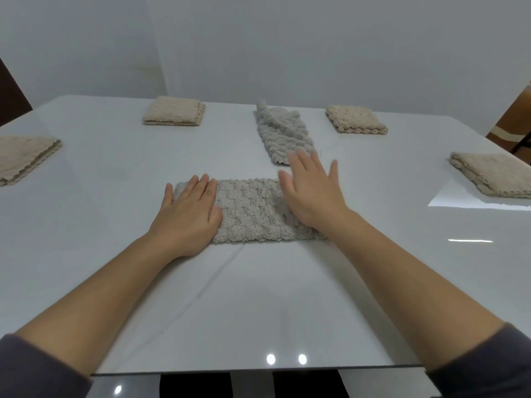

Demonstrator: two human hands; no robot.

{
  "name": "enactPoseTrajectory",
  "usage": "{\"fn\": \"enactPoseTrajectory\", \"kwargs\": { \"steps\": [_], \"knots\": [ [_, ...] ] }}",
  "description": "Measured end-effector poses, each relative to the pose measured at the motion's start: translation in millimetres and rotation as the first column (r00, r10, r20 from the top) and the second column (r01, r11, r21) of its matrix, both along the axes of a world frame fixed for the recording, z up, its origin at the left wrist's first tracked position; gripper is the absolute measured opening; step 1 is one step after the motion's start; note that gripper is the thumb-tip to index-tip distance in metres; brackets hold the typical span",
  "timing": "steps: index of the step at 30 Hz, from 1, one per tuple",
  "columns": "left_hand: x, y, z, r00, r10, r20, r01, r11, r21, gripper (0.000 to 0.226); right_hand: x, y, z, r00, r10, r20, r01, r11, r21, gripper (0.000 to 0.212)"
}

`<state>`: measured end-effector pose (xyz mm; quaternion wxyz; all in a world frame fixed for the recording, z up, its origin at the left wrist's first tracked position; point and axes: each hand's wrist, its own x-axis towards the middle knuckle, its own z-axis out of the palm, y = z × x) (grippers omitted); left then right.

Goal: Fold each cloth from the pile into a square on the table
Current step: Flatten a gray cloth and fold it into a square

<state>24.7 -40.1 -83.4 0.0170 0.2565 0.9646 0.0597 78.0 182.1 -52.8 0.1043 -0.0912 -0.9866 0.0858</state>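
Table [258, 297], cloth [253, 214] under left fingers [198, 187]

both arms extended; left hand [188, 215] flat, right hand [311, 193] flat, fingers spread.

Quick tally: one white table [258, 297], six cloths counted on it. Two are grey: the grey strip [253, 211] and a rumpled grey cloth [283, 133] just behind it. Four are folded beige: left near square [24, 158] and left far square [173, 110] left of the strip, right far square [356, 119] and right near square [494, 173] right of it. Two hands are seen at the strip: left hand [186, 214], right hand [310, 193].
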Motion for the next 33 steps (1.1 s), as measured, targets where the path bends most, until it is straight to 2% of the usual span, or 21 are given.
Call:
{"fn": "enactPoseTrajectory", "kwargs": {
  "steps": [5,10,20,24,28,31,33],
  "knots": [
    [0.2,-0.4,-0.7,1.000,0.002,-0.009,-0.002,1.000,0.007,0.059,-17.8,-46.0,-18.0,0.975,0.156,-0.159,-0.151,0.987,0.046,0.051],
    [0.0,-1.1,-1.0,1.000,0.002,-0.007,-0.002,1.000,0.014,0.060,-15.4,-38.7,-30.1,0.968,0.190,-0.162,-0.168,0.975,0.144,0.052],
    [-1.6,-1.9,-1.6,1.000,0.000,-0.010,0.000,1.000,-0.025,0.060,26.7,62.3,-28.6,0.994,-0.073,-0.084,0.085,0.984,0.158,0.054],
    [-0.5,-1.0,-1.6,1.000,-0.001,-0.019,0.001,1.000,-0.026,0.059,36.4,72.8,-22.9,0.993,-0.098,-0.064,0.110,0.968,0.225,0.057],
    [-1.5,-1.3,-2.1,1.000,0.000,-0.017,-0.001,0.999,-0.036,0.060,21.2,49.0,-7.7,0.992,-0.066,-0.108,0.079,0.989,0.122,0.055],
    [0.1,-0.8,-0.9,1.000,-0.007,-0.008,0.007,1.000,-0.015,0.059,3.8,29.2,-8.8,0.999,0.044,-0.023,-0.043,0.998,0.034,0.054],
    [1.5,-0.7,-0.5,1.000,-0.010,0.004,0.011,1.000,-0.024,0.059,0.1,26.2,-18.4,0.994,0.068,0.084,-0.067,0.998,-0.013,0.054]
  ]
}}
